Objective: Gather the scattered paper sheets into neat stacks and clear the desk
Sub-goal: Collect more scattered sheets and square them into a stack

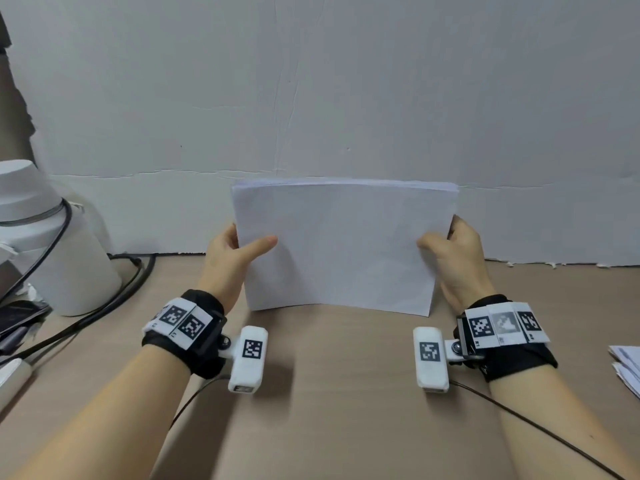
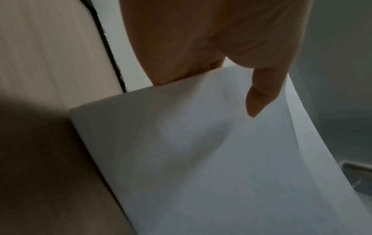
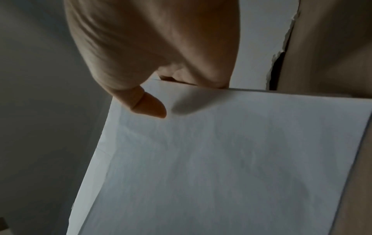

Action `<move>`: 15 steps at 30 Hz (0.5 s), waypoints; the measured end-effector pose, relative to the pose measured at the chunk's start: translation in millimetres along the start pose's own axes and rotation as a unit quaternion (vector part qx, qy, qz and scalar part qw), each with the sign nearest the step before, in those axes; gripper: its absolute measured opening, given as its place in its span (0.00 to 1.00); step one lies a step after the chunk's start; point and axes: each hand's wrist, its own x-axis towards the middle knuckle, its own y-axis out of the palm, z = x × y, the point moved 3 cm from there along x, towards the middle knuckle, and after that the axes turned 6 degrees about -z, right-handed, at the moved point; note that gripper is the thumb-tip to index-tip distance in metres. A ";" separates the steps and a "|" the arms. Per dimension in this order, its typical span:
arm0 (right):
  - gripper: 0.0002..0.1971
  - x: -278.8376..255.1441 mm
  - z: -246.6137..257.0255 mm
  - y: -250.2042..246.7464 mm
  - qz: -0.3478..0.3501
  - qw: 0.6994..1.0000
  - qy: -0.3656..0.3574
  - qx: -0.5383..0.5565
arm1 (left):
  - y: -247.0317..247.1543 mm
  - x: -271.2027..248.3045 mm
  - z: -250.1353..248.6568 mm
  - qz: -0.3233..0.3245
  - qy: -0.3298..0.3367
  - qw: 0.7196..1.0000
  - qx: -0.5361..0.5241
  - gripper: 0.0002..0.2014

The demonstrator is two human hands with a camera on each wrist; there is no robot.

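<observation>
Both hands, left [image 1: 230, 258] and right [image 1: 457, 258], gripped the stack [image 1: 341, 247] between thumb and fingers, upright, lower edge on the surface [image 1: 329, 393]. Squaring seemed underway; next, lay it flat.

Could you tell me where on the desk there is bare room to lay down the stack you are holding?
The widest bare patch of desk lies under the paper stack, between the left hand and right hand. The left edge is crowded by the white container and black cables; loose sheets occupy the right edge.
</observation>
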 end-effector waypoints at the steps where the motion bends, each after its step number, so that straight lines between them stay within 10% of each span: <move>1: 0.11 -0.8 -0.1 1.4 0.000 1.000 0.003 0.009 | 2.3 -2.2 1.0 -0.004 0.009 1.000 0.007 0.26; 15: 0.12 -2.6 1.9 8.5 -0.013 1.000 0.002 -0.003 | 7.6 -6.9 8.6 -0.066 0.025 0.997 0.039 0.18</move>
